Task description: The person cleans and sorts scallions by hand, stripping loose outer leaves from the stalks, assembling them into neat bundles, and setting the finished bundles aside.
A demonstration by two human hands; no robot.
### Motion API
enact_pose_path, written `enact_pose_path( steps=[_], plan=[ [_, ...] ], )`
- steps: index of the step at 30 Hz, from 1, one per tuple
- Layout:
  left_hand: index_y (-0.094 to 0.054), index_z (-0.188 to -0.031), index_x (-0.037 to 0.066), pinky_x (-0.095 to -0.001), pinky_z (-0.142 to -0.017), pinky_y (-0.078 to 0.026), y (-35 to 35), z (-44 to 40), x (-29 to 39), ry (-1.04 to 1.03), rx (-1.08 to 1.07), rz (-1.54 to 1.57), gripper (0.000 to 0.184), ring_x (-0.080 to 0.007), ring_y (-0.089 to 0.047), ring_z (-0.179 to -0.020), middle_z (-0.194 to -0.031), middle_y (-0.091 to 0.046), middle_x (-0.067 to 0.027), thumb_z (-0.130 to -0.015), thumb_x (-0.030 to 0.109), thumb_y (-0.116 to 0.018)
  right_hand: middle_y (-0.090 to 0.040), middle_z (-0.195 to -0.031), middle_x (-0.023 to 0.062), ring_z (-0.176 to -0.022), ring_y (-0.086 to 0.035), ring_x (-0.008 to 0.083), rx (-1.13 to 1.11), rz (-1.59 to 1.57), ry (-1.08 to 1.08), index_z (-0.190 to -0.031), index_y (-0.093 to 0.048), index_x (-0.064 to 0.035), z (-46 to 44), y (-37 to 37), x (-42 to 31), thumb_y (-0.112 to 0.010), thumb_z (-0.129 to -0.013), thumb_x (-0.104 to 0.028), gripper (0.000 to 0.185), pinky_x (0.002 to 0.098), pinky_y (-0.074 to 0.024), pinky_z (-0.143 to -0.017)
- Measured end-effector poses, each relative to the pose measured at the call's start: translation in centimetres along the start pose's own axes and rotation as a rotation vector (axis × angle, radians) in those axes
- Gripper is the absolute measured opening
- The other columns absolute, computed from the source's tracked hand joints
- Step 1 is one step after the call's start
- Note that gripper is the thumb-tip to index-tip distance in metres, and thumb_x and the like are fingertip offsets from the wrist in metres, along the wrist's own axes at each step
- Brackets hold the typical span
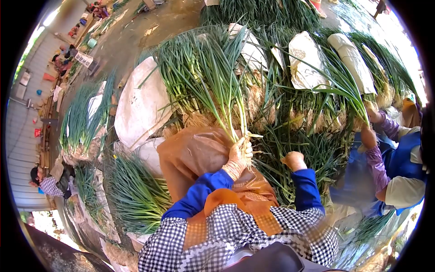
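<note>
My left hand (240, 155) is wrapped round the lower stalks of a small bunch of green onions (228, 97), just above their roots. Their long green leaves fan upward and away from me. To the right, my right hand (294, 160) is closed, held over a heap of loose green onions (297, 143); whatever its fingers may hold is hidden. Under my left hand, a brown waterproof apron (190, 149) covers my lap. Just beyond it lies a thick pile of green onions (181, 77), roots toward me.
White sacks (140, 104) lie among the piles. More green onions (136, 192) rest at my left. At right, a co-worker in purple sleeves (380, 165) holds another bunch (351, 97). Further people sit along the wall at far left.
</note>
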State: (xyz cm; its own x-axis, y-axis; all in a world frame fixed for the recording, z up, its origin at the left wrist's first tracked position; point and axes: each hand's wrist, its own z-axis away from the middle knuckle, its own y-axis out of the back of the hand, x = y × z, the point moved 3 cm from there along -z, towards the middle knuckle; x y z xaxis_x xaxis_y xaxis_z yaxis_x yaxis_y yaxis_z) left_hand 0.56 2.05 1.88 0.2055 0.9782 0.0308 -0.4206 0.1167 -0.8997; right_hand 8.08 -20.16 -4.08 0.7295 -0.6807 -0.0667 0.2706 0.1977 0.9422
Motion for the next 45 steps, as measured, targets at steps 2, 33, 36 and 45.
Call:
enact_pose_path(
  steps=[2, 33, 36, 45],
  plan=[
    [-0.053, -0.094, 0.012, -0.0201, -0.040, -0.030, -0.1, -0.4, -0.1, -0.010, 0.033, -0.070, 0.014, -0.0083, -0.037, -0.048, -0.063, -0.040, 0.0020, -0.092, 0.022, -0.043, -0.063, -0.099, 0.0123, -0.090, -0.061, 0.0266, -0.055, -0.202, -0.176, -0.107, -0.060, -0.0102, -2.1, 5.7, -0.8, -0.049, -0.089, -0.038, 0.034, 0.0349, -0.0481, -0.075],
    [-0.061, -0.089, 0.005, -0.0240, -0.045, -0.039, -0.1, -0.1, -0.7, -0.209, 0.389, -0.514, 0.010, -0.0131, -0.049, -0.052, -0.067, -0.055, -0.0005, -0.080, 0.011, -0.063, -0.061, -0.068, 0.0157, -0.067, -0.060, 0.0361, 0.540, -0.469, -0.446, -0.066, -0.057, -0.0096, -12.9, 13.5, -5.0, -0.052, -0.086, -0.041, 0.038, 0.0422, -0.0472, -0.056],
    [-0.061, -0.088, 0.006, -0.0251, -0.047, -0.040, 0.6, -0.7, -0.5, -0.207, 0.390, -0.458, 0.010, -0.0145, -0.051, -0.055, -0.068, -0.056, -0.0015, -0.082, 0.014, -0.061, -0.060, -0.063, 0.0107, -0.048, -0.055, 0.0239, 0.767, -0.560, -0.293, -0.070, -0.056, -0.0094, -11.2, 11.5, -5.4, -0.049, -0.090, -0.034, 0.033, 0.0343, -0.0439, -0.046],
    [-0.061, -0.091, 0.012, -0.0199, -0.039, -0.032, 0.3, -0.5, 0.4, -0.167, 0.240, -0.248, 0.011, -0.0085, -0.052, -0.053, -0.073, -0.060, 0.0018, -0.088, 0.020, -0.054, -0.056, -0.063, 0.0022, -0.056, -0.053, 0.0107, -0.121, -0.847, -0.325, -0.072, -0.058, -0.0060, 5.9, 2.4, 1.0, -0.048, -0.091, -0.036, 0.037, 0.0251, -0.0416, -0.050]
  ],
)
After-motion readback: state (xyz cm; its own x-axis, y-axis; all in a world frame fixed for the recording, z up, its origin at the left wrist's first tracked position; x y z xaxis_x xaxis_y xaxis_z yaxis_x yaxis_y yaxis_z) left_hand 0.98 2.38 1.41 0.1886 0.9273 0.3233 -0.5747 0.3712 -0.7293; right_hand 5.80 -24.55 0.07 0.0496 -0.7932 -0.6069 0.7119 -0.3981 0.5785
